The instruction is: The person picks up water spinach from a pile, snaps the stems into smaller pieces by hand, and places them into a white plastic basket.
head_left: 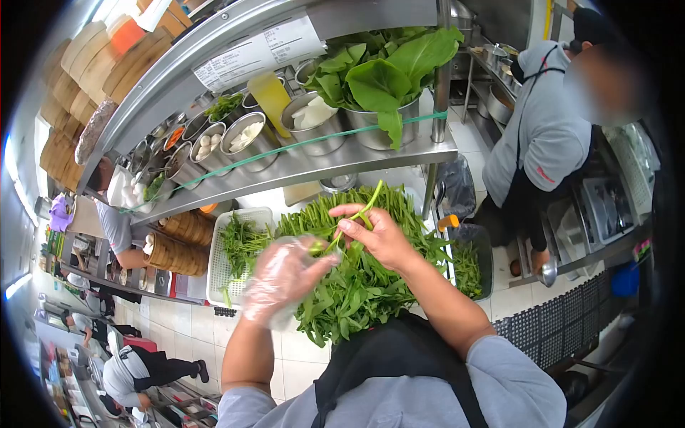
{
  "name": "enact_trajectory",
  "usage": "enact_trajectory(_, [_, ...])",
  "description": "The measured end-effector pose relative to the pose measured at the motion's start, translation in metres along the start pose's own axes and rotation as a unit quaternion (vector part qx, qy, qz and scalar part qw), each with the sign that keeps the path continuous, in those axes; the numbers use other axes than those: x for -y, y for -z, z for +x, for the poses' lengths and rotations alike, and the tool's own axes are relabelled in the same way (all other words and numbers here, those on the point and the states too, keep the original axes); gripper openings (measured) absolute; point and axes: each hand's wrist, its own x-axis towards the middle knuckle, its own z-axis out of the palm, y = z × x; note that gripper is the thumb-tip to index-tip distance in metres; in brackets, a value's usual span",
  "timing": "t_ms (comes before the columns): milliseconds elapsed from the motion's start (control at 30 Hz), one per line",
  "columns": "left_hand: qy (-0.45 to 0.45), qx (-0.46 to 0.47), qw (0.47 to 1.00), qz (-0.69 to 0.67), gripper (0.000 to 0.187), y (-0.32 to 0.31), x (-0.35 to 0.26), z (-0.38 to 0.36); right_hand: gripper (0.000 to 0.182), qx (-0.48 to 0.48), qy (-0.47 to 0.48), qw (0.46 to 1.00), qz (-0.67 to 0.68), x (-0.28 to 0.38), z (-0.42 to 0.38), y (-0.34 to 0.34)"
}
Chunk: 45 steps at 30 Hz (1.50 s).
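My right hand (385, 239), bare, pinches a green stalk (374, 194) that looks like water spinach, its cut end pointing up past my fingers. In a clear plastic glove, my left hand (275, 279) is closed around the lower part of the same stalk, slightly blurred. Beneath both hands spreads a big heap of the same leafy greens (357, 303), stems toward the shelf and leaves toward my apron. Left of the heap, a white perforated basket (216, 274) holds more loose greens (239, 239).
Across the front runs a steel shelf (300, 165) with metal tubs of ingredients and large leaves (385, 82). A dark bin (485, 260) with greens stands at right. Bamboo steamers (175, 253) are at left. One co-worker (535, 121) stands right; others work on the left.
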Motion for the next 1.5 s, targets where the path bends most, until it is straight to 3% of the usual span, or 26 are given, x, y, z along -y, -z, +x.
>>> enact_trajectory(100, [-0.026, 0.050, 0.998, 0.012, 0.048, -0.014, 0.015, 0.011, 0.024, 0.058, 0.015, 0.996, -0.065, 0.000, 0.000, 0.007])
enact_trajectory(167, [0.038, 0.108, 0.985, -0.131, 0.051, -0.019, 0.035, 0.013, 0.027, 0.076, 0.056, 0.987, -0.134, -0.006, -0.001, 0.018])
enact_trajectory(233, [0.047, 0.110, 0.988, -0.098, 0.054, -0.017, 0.039, 0.008, 0.032, 0.117, 0.118, 0.951, -0.262, -0.006, -0.004, 0.027])
enact_trajectory(300, [0.036, -0.008, 0.988, -0.150, 0.028, -0.010, 0.034, -0.004, 0.038, 0.122, 0.099, 0.962, -0.222, -0.005, -0.010, 0.034])
enact_trajectory(333, [0.022, 0.072, 0.987, -0.140, 0.030, 0.010, 0.023, 0.000, 0.042, 0.115, 0.050, 0.982, -0.141, -0.001, -0.015, 0.041])
enact_trajectory(367, [0.021, 0.070, 0.988, -0.139, 0.030, 0.018, 0.025, 0.004, 0.047, 0.107, 0.002, 0.993, -0.058, 0.002, -0.018, 0.046])
enact_trajectory(433, [0.090, 0.211, 0.966, -0.116, 0.034, 0.028, 0.030, 0.008, 0.048, 0.065, 0.022, 0.997, -0.025, 0.002, -0.016, 0.048])
enact_trajectory(500, [0.086, 0.222, 0.965, -0.114, 0.038, 0.020, 0.037, 0.005, 0.044, -0.017, -0.016, 0.999, 0.035, 0.006, -0.017, 0.042])
enact_trajectory(567, [-0.042, 0.075, 0.995, 0.041, 0.038, 0.003, 0.036, -0.001, 0.038, -0.024, -0.031, 0.997, 0.064, 0.005, -0.018, 0.035])
enact_trajectory(600, [0.005, 0.110, 0.994, -0.003, 0.050, 0.005, 0.028, -0.001, 0.035, -0.007, -0.031, 0.998, 0.058, 0.003, -0.017, 0.034])
enact_trajectory(700, [0.009, 0.131, 0.991, 0.018, 0.051, 0.009, 0.022, 0.002, 0.031, 0.007, -0.013, 0.999, 0.049, -0.005, -0.014, 0.031])
enact_trajectory(733, [0.032, 0.208, 0.973, -0.093, 0.046, 0.025, 0.006, 0.007, 0.030, -0.024, -0.007, 0.998, 0.063, -0.003, -0.014, 0.026])
enact_trajectory(767, [0.033, 0.208, 0.973, -0.093, 0.046, 0.026, 0.010, 0.009, 0.030, -0.056, -0.002, 0.995, 0.077, -0.003, -0.014, 0.021])
enact_trajectory(833, [-0.019, 0.135, 0.962, -0.236, 0.038, 0.021, 0.022, 0.014, 0.030, -0.043, -0.009, 0.996, 0.072, -0.008, -0.015, 0.016])
enact_trajectory(967, [-0.101, 0.097, 0.982, -0.127, 0.032, -0.021, 0.011, 0.024, 0.028, 0.010, -0.020, 1.000, -0.002, -0.012, -0.018, 0.002])
enact_trajectory(1000, [-0.188, 0.019, 0.978, -0.094, 0.026, -0.033, 0.008, 0.025, 0.027, -0.005, -0.019, 0.999, -0.049, -0.010, -0.019, -0.003])
enact_trajectory(1033, [-0.188, 0.020, 0.978, -0.094, 0.026, -0.037, 0.009, 0.025, 0.027, -0.005, -0.020, 0.999, -0.049, -0.009, -0.019, -0.006])
enact_trajectory(1100, [-0.148, -0.006, 0.987, -0.062, 0.021, -0.042, 0.011, 0.025, 0.026, -0.027, 0.064, 0.991, -0.116, -0.008, -0.022, -0.010])
enact_trajectory(1167, [-0.128, 0.024, 0.982, -0.138, 0.020, -0.059, 0.026, 0.036, 0.025, -0.046, 0.075, 0.988, -0.128, -0.010, -0.027, -0.018])
enact_trajectory(1200, [-0.085, -0.020, 0.968, -0.234, 0.019, -0.065, 0.029, 0.040, 0.024, -0.067, 0.118, 0.977, -0.164, -0.013, -0.028, -0.020])
enact_trajectory(1233, [-0.040, -0.064, 0.942, -0.326, 0.019, -0.070, 0.032, 0.041, 0.023, -0.087, 0.161, 0.963, -0.200, -0.016, -0.029, -0.022])
enact_trajectory(1267, [0.081, -0.030, 0.926, -0.368, 0.019, -0.061, 0.044, 0.047, 0.023, -0.134, 0.236, 0.932, -0.240, -0.017, -0.028, -0.021])
enact_trajectory(1300, [0.125, -0.050, 0.868, -0.477, 0.020, -0.049, 0.051, 0.047, 0.023, -0.135, 0.236, 0.932, -0.239, -0.011, -0.031, -0.015])
enact_trajectory(1367, [-0.057, -0.095, 0.785, -0.610, 0.024, -0.038, 0.093, 0.057, 0.024, -0.226, 0.233, 0.887, -0.329, 0.007, -0.047, 0.016])
enact_trajectory(1433, [0.084, -0.184, 0.789, -0.580, 0.029, -0.017, 0.065, 0.047, 0.025, -0.322, 0.219, 0.834, -0.391, 0.021, -0.069, 0.061])
enact_trajectory(1500, [0.038, -0.113, 0.828, -0.547, 0.033, -0.019, 0.102, 0.047, 0.028, -0.388, 0.211, 0.796, -0.415, 0.032, -0.087, 0.108])
